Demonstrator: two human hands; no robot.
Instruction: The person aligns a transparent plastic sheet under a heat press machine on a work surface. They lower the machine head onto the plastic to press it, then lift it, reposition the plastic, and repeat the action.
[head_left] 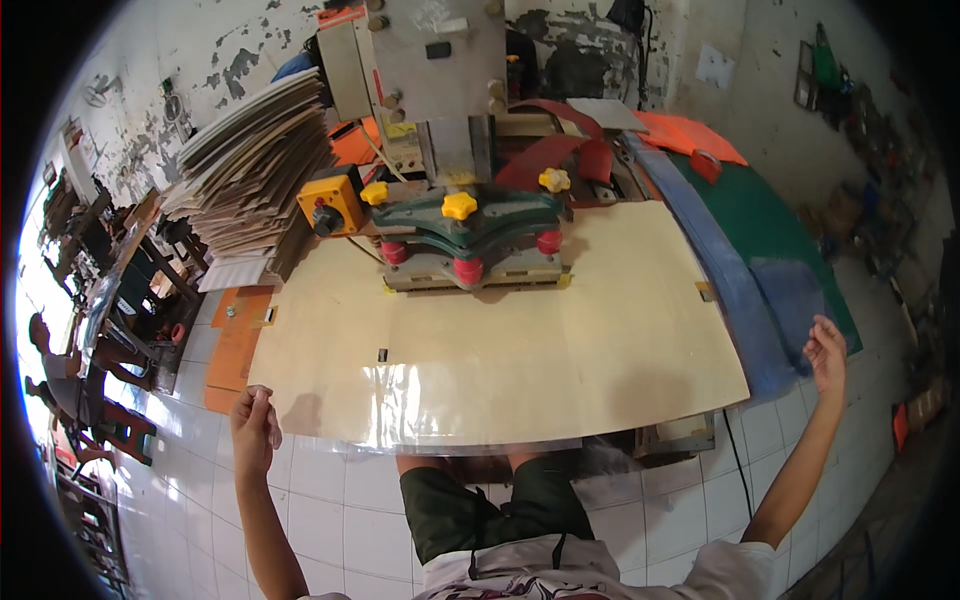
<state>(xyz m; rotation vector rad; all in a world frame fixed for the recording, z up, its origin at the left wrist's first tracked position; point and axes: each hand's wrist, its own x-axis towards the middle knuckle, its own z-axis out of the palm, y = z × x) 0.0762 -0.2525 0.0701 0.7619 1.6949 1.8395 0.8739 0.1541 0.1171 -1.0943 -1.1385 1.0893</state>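
Cream board: I'm viewing it [620, 340] lying between both hands, long axis running left-right; glossy clear film [400, 400] is covering its near part.
Left hand: [256, 430] sitting nearer, fingers curling by the near-left corner.
Right hand: [826, 352] pinching beyond the right edge, near the wrinkled blue sheet [785, 290] (I'm not telling whether either is gripping film).
Star knobs: [459, 206] yellow, standing ahead, between hands.

Blown-out daylight at left, glare on clear film [395, 405], soft shadows, fisheye-bent edges

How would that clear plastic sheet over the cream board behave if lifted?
The clear plastic sheet looks thin, so probably light; its rippled front edge suggests floppiness, and its glossy glare hints at a slippery surface.
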